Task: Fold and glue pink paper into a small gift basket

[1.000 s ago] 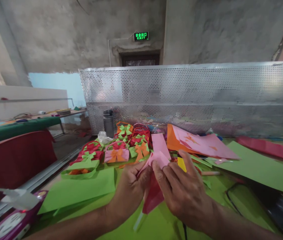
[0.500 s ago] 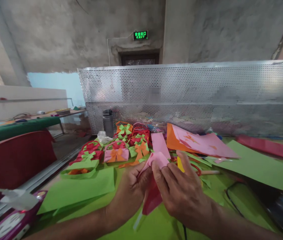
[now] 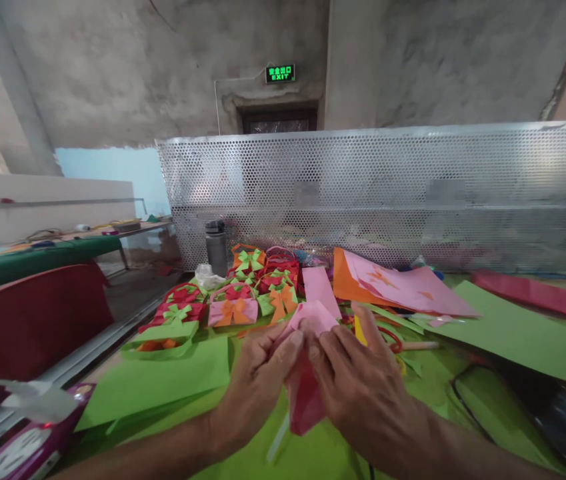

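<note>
Between my hands is a folded pink paper piece (image 3: 317, 317), with a darker pink side (image 3: 305, 400) hanging below. My left hand (image 3: 265, 377) is closed on its left edge, thumb pressed near the middle fold. From the right, my right hand (image 3: 363, 380) pinches the same paper, its index finger raised. A pale glue stick (image 3: 279, 439) lies on the table just below the paper. Beyond my hands sit several small paper handbags with bows, among them a pink one with an orange bow (image 3: 233, 311). My fingers hide part of the folds.
Left of my hands lies a green sheet (image 3: 163, 377). Pink and orange sheets (image 3: 407, 283) and another green sheet (image 3: 517, 333) are at the right. A dark bottle (image 3: 216, 250) stands before the perforated metal panel (image 3: 363, 173). A purple power bank (image 3: 27, 437) lies front left.
My left thumb has moved up onto the paper's middle, close to my right fingers. The pink paper has tilted slightly; both hands keep their hold.
</note>
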Tool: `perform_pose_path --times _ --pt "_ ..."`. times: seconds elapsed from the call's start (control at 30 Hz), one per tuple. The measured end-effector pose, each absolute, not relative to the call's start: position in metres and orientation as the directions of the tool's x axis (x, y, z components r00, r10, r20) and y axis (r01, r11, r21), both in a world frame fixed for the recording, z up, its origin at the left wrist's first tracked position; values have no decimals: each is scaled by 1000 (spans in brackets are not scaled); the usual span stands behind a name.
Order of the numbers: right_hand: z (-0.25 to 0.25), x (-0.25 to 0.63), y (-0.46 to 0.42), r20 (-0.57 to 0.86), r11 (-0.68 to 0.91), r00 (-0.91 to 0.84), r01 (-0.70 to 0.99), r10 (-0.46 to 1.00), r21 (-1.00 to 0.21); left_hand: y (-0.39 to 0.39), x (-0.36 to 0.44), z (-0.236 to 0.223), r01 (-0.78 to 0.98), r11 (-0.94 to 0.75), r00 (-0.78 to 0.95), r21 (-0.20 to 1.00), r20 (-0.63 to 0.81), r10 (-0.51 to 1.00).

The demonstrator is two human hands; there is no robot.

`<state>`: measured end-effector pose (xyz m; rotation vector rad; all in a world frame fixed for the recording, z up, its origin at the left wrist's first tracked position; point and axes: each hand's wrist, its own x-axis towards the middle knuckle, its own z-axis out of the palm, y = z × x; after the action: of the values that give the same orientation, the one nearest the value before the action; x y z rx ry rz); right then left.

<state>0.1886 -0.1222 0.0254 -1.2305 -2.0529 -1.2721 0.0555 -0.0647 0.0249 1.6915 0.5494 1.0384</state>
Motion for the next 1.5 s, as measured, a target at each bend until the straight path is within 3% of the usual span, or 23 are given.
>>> perform_pose_path --times 0.13,0.37,0.53,0.6,0.73,0.83,1.13,1.5 --pt "28 188 -122 726 205 -490 869 482 451 -58 53 26 -102 -395 520 913 387 761" --pt "39 199 -124 703 338 -429 900 568 276 -49 49 38 17 -624 499 781 534 683" --pt "49 210 -119 864 472 -254 881 435 21 -49 46 41 5 -613 614 790 482 626" --pt "56 214 -117 878 505 -146 855 455 -119 -51 45 42 8 -614 652 789 462 601" --pt "67 219 -115 644 534 -112 675 756 -510 -53 44 44 54 -646 705 761 429 564" --pt "69 220 -115 525 506 -142 556 839 -660 -55 44 45 62 -656 716 752 424 554" --pt "68 216 -115 448 415 -20 411 894 -811 -54 44 45 47 -615 720 787 400 567" --pt "63 211 -116 535 505 -50 413 844 -758 -55 41 44 45 -636 723 770 414 553"
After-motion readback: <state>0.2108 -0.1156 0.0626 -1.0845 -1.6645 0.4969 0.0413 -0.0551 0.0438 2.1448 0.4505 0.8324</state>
